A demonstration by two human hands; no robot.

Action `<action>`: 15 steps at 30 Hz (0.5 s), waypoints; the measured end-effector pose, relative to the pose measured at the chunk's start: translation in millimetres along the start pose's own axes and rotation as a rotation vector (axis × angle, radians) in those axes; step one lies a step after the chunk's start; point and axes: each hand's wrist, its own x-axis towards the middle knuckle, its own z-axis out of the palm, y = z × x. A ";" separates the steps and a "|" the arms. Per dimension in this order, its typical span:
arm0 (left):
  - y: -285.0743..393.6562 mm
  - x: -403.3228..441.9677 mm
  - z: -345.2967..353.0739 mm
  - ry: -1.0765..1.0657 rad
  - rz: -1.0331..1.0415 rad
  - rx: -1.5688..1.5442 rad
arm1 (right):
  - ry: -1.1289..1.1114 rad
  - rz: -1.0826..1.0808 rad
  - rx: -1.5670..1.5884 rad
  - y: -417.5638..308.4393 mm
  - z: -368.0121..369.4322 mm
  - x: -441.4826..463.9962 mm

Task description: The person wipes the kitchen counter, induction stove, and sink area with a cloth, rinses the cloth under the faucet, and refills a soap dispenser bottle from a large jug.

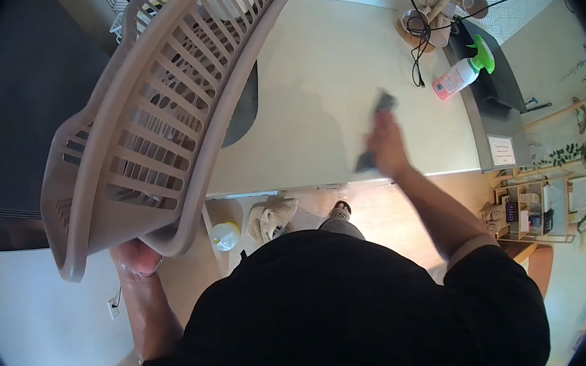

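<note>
A beige slatted plastic dish rack (125,219) is lifted and tilted at the left, over the counter's edge. My left hand (139,257) grips it from below at its near end, with most of the fingers hidden behind the plastic. Over the pale countertop (313,63), my right hand (386,146) is closed on a dark grey cloth (366,163), which sticks out above and below the fist. Hand and cloth are smeared by motion. Dishes show dimly through the rack's slats.
Toward the back right stand a spray bottle (457,79) with a green trigger, a coiled black cable (420,28) and several cups (416,21). A dark sink edge (245,114) shows beside the rack. Below the counter are a jug (225,236) and a beige woven bag (271,216).
</note>
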 end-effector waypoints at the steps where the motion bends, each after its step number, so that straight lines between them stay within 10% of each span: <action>1: 0.8 -2.7 -1.2 0.031 -0.002 -0.009 | -0.356 -0.024 0.077 -55.2 -41.6 26.4; 10: 3.3 -8.6 19.8 0.165 0.101 -0.013 | -0.355 -0.360 0.528 -303.9 -5.1 98.3; 15: 8.0 -1.8 22.5 0.122 0.035 -0.103 | -0.146 -0.037 1.416 -288.1 18.4 140.7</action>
